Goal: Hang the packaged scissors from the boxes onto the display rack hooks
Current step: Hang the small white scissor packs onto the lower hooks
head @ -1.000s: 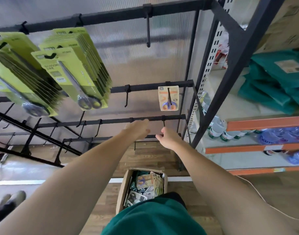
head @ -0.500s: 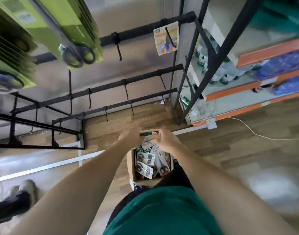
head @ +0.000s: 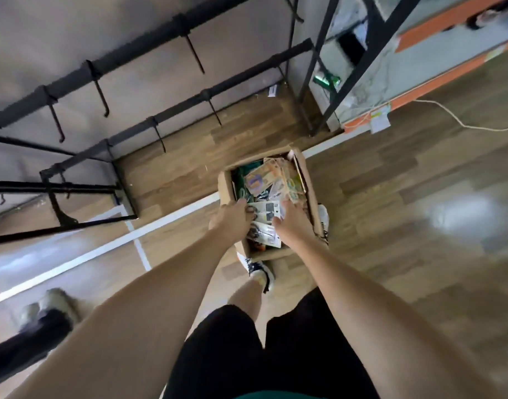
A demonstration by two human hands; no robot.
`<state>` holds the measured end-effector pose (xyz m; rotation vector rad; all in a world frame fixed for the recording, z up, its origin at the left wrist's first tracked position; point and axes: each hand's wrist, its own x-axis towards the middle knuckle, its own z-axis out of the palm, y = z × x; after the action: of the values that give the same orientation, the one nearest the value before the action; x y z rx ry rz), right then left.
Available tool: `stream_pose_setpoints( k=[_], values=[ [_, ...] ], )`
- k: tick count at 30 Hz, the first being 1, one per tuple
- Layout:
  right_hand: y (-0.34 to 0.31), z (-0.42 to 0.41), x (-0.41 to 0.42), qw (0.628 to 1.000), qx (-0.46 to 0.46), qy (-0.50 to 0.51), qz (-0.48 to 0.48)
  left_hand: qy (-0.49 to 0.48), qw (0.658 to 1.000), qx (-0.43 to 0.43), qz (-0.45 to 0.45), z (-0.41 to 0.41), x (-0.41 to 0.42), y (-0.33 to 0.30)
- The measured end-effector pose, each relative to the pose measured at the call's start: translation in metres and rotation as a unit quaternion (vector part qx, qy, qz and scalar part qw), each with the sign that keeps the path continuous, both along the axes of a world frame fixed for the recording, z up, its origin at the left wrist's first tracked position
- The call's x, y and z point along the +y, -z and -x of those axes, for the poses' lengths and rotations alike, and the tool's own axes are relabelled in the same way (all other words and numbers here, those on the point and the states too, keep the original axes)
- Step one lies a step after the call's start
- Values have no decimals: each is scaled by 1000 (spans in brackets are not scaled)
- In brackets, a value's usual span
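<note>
The step in hand looks like picking the next pack. Both hands reach down into the cardboard box (head: 310, 180) on the floor. The left hand (head: 232, 218) and the right hand (head: 291, 223) flank a white scissors pack (head: 265, 210), fingers bent onto it; whether either truly grips it cannot be told. More packs, among them an orange pack (head: 261, 175), lie just beyond the hands. The bare hooks (head: 99, 92) of the display rack (head: 149, 38) stand well beyond and left. The next move calls for a firm pinch, a lift, and threading the pack's hang hole onto a hook. Half a second earlier the hands hovered over the box's far end; now they are deeper and nearer the person.
</note>
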<state>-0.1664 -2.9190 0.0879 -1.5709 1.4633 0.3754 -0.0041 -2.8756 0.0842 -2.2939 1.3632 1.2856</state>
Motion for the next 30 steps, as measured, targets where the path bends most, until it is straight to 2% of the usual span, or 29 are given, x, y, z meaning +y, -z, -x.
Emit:
stream_pose_setpoints(
  k=[7,14,20,24,28,30],
  values=[
    [108,-3,4,991,-21,129,-38,53,998,13,-31,-2,-11,102],
    [215,-5,-23,974,-59,212,-63,118,992,-21,-51,-2,-49,193],
    [296,-28,-41,949,-81,282,-110,133,989,-24,-60,0,-62,265],
    [340,-46,-59,944,-91,294,-118,129,989,-43,-56,-10,-63,297],
    [384,-63,-75,917,-78,374,-111,145,987,-53,-47,-23,-65,314],
    [386,-73,-83,905,-56,407,-110,158,985,-50,-45,-28,-69,318]
  ],
)
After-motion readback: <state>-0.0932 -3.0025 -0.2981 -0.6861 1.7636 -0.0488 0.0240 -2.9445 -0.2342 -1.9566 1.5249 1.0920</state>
